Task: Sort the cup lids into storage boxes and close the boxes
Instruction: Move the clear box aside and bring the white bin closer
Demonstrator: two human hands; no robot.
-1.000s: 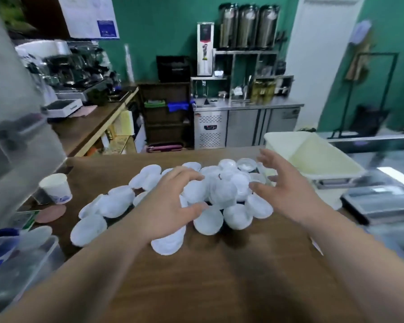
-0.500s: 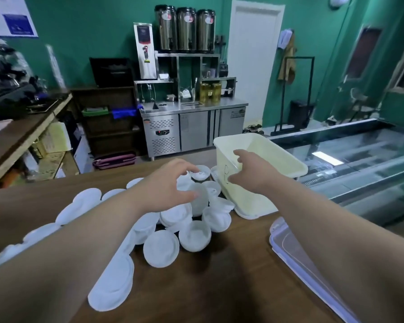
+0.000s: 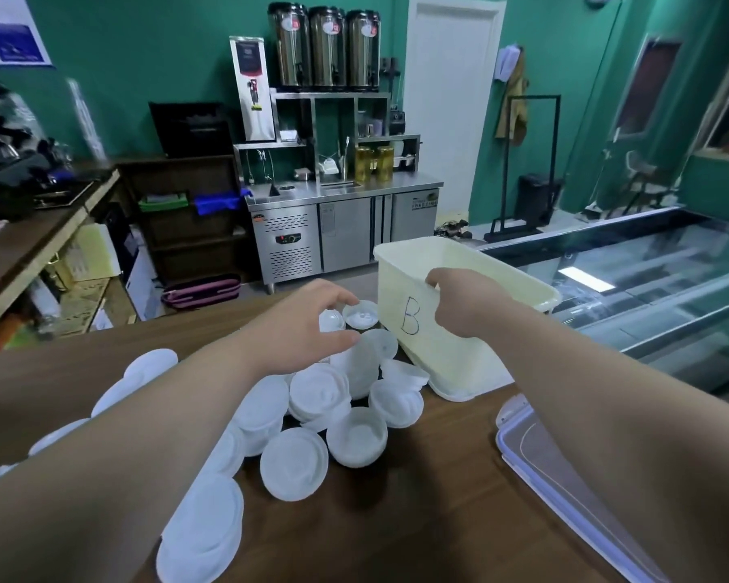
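A pile of white cup lids (image 3: 317, 390), some domed and some flat, covers the wooden counter (image 3: 417, 519). My left hand (image 3: 304, 326) hovers at the pile's far end, its fingers and thumb curled round a small domed lid (image 3: 331, 321). To the right of the pile is a cream storage box (image 3: 442, 359) marked "B", tipped toward me with its inside hidden. My right hand (image 3: 459, 305) grips its near rim.
A clear box lid with a blue rim (image 3: 565, 477) lies flat at the counter's right edge. A glass display case (image 3: 649, 288) runs along the right. Steel cabinets (image 3: 346, 229) and a side counter (image 3: 26, 246) stand beyond the counter.
The view swung right. My right hand left the lid pile, took the box's rim and tipped the box toward me. My left hand reached to the far lids.
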